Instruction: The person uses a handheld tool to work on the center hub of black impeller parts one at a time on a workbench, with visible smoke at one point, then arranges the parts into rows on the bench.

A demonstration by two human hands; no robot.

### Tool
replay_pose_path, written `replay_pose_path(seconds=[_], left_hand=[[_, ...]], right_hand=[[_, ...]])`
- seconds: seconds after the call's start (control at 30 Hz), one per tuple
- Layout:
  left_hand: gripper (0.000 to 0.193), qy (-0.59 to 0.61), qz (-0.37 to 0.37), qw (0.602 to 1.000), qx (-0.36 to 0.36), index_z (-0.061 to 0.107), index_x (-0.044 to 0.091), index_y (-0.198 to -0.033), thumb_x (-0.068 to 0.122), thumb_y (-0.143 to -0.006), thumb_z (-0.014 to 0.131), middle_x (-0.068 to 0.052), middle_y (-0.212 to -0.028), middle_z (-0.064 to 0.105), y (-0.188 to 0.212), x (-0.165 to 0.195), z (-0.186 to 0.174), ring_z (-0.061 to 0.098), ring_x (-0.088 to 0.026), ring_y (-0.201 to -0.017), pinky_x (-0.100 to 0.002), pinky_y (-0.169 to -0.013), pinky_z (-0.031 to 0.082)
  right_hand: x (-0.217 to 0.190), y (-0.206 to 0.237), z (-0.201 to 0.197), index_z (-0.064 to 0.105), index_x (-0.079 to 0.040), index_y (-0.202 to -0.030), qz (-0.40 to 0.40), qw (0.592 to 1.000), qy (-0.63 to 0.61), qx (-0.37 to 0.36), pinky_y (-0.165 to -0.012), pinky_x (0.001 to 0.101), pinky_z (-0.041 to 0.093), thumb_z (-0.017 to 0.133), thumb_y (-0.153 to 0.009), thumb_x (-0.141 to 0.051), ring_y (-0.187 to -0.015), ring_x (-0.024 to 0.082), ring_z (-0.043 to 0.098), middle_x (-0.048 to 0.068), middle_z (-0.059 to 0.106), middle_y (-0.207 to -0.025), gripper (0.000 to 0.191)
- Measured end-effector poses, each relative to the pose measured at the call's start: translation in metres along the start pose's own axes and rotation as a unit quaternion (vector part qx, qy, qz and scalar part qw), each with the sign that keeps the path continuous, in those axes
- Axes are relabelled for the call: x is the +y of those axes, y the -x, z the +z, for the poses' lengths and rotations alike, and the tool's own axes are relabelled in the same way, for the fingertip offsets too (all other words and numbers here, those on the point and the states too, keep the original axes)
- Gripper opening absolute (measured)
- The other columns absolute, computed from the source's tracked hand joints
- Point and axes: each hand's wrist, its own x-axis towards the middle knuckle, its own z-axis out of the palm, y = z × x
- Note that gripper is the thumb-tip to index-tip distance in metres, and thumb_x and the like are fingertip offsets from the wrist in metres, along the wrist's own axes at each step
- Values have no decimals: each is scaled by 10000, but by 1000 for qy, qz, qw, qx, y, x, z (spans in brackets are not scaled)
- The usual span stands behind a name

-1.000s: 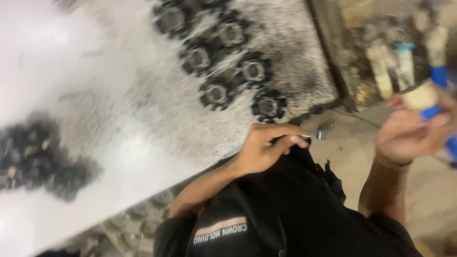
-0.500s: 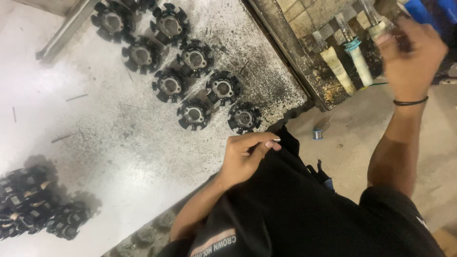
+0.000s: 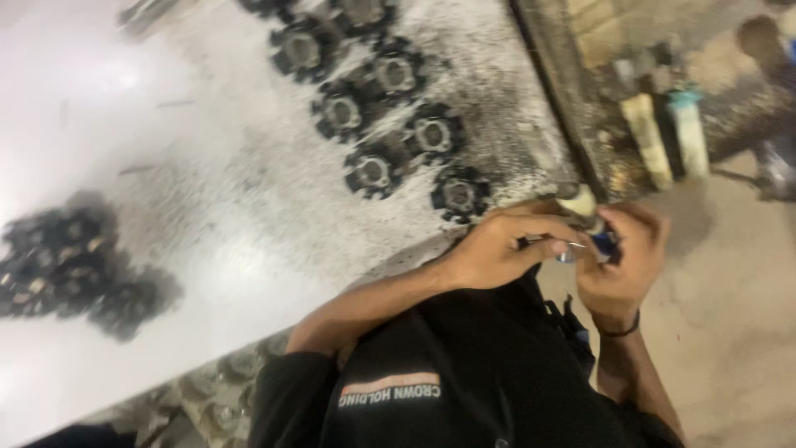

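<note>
A small cream and blue object [image 3: 590, 222], blurred, sits between both hands just beyond the edge of the white surface [image 3: 166, 149]. The left hand [image 3: 506, 245] pinches a thin metal pin [image 3: 557, 243] at it; the right hand [image 3: 620, 257] is closed around it. Black gear-like parts [image 3: 373, 170] lie nearby on the surface

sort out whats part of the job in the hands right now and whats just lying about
In hand:
- left hand, pinching a thin metal pin
- right hand, holding a small blue-and-cream object, too blurred to identify

Lying about:
- black toothed round parts in a row on the white table
- dark pile of parts
- two tubes beyond the table
</note>
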Motion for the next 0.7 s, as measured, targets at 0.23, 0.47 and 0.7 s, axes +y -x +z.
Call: replay_pose_path(seconds=[0.23,0.47,0.7], left_hand=[[134,219,43,951,214,715,39,-1176,94,-1067,661,-80,-1200,703,13,-10,-34,679,-112,-1055,-274,-957,570],[143,77,-25,981,177,728,28,-1162,60,-1040,662,-77,-1048,758,47,15,-47,711,-146,-958,-275,-862,593],[174,-512,34,773,374,779,74,-1037,-34,-916,716,-87,-925,701,96,10,-131,615,-149,-669,-288,-487,446]], right_hand=[[-43,-24,44,623,-96,-1313,-203,956,-172,-124,-815,365,550,789,-845,-86,-978,273,691,117,686,-1185,497],[-45,-62,103,430,47,-1558,65,807,-575,-122,-913,412,629,585,-1045,-646,-1095,278,719,193,673,-1237,876],[-45,-62,99,606,100,-1307,177,774,-573,-203,-749,359,606,643,-1066,-172,-861,272,720,229,705,-1059,365]])
